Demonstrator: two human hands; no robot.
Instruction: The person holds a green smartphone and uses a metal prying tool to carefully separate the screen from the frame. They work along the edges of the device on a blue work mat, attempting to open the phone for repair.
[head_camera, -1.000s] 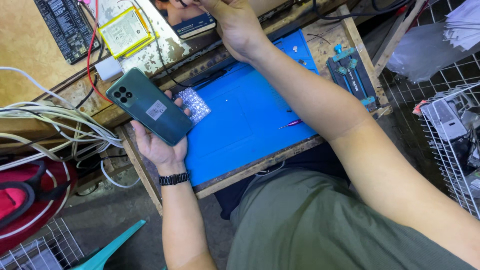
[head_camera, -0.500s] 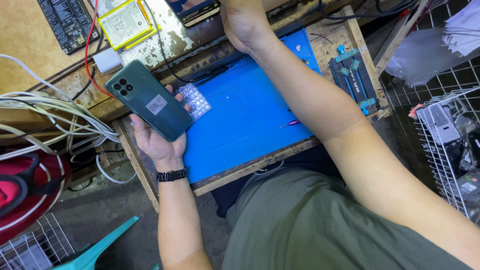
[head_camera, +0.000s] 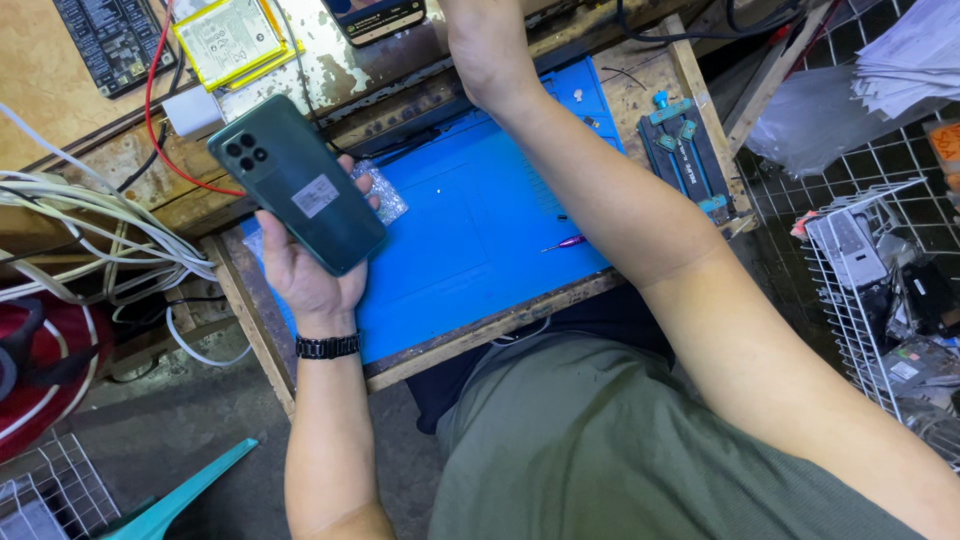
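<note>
Green phone (head_camera: 298, 184) lies back-up, cupped in left hand (head_camera: 305, 275); right hand's grip unseen.

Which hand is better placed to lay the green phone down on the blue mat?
Left, probably. The left hand already holds the green phone just above the blue mat. The right arm reaches away over the bench, and its hand is out of view.

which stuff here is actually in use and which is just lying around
In hand: green phone, held back-up in the left hand.

Lying about: blue mat, pink-handled tool, yellow-edged battery, white cables, blue holder jig, wire basket.
</note>
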